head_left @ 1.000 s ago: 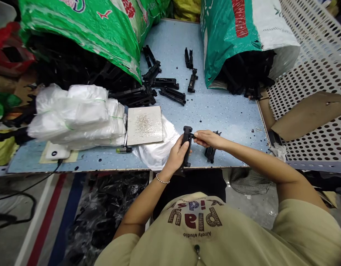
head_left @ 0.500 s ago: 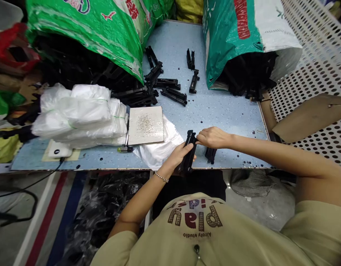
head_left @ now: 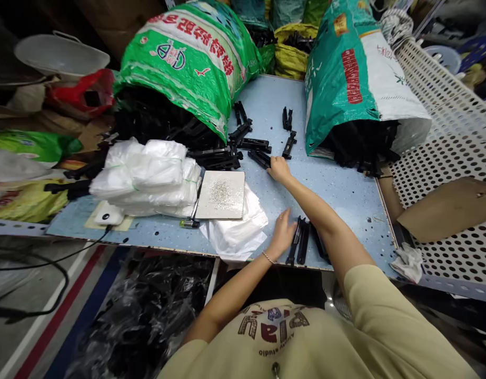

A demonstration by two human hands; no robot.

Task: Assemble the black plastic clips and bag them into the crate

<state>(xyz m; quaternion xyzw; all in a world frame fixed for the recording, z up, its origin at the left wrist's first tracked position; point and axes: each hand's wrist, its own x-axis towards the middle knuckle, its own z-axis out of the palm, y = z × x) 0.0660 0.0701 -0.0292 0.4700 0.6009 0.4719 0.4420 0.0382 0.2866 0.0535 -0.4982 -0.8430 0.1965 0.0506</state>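
Observation:
My right hand reaches across the table, its fingers closed around the near end of a long, narrow black plastic part. More such parts lie in a loose heap just beyond and to the left. My left hand hovers by the front edge, fingers loosely apart and holding nothing that I can see. Close to its fingertips, two black plastic parts lie side by side on the table. Another black part is partly hidden under my right forearm.
A green sack and a teal-and-white sack spill black parts onto the blue table. Bundled clear bags sit left. A square board with tiny pieces rests on white sheets. A perforated panel borders the right.
My left hand has let go of the black parts, which now lie on the table. My right hand has moved forward and left to the heap. The view has tilted up.

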